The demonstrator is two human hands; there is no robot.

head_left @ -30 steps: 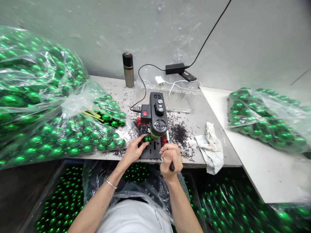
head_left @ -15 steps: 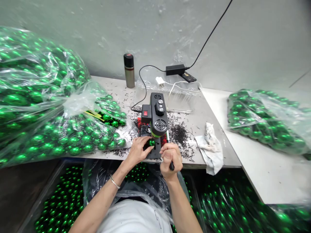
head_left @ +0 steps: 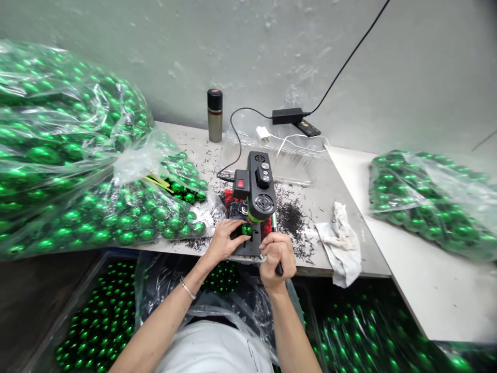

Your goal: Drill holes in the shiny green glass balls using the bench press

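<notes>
A black machine (head_left: 261,181) with a red switch stands on the grey table (head_left: 330,176). Under its green-ringed head sits a shiny green ball (head_left: 246,229), above the black base plate. My left hand (head_left: 225,239) holds this ball between thumb and fingers, from the left side. My right hand (head_left: 278,255) is wrapped round the black handle (head_left: 279,269) at the machine's right, with the handle's end showing below the fist. Small black pieces (head_left: 291,217) lie scattered around the machine, and red bits show beside its base.
Large clear bags of green balls (head_left: 97,217) fill the left. Another bag (head_left: 427,202) lies at the right. A flask (head_left: 215,115), a black power adapter (head_left: 288,115), a clear plastic tray and a white cloth (head_left: 341,246) are on the table. Green balls lie below the edge.
The whole view has shifted slightly, so things appear a little further right. Both hands keep their places at the ball and the handle.
</notes>
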